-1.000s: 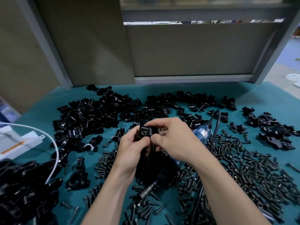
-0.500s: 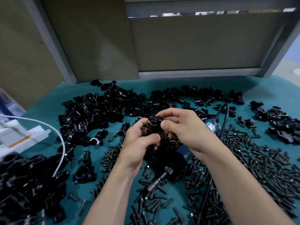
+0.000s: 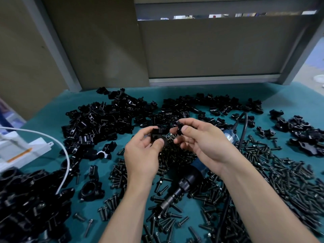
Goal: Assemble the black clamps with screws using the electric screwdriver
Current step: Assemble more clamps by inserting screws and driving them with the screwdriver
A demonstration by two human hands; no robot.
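My left hand (image 3: pixel 142 155) grips a black clamp block (image 3: pixel 157 135) between thumb and fingers, above the middle of the table. A little to its right, my right hand (image 3: pixel 205 142) pinches a smaller black clamp piece (image 3: pixel 179 128) at the fingertips; the two parts are held apart. The electric screwdriver (image 3: pixel 184 185) lies on the teal mat below my hands, its bit pointing toward the lower left, its blue body partly hidden under my right wrist. Loose black screws (image 3: pixel 273 172) cover the mat around it.
Piles of black clamp parts (image 3: pixel 105 120) fill the far side, more (image 3: pixel 301 130) lie at the right and a heap (image 3: pixel 26 199) at the lower left. A white box with a white cable (image 3: pixel 26 151) sits at the left edge. The screwdriver's black cord (image 3: pixel 243 127) runs back right.
My hands, held together on one clamp before, have drawn apart; each now holds its own piece. The view has shifted closer and slightly down.
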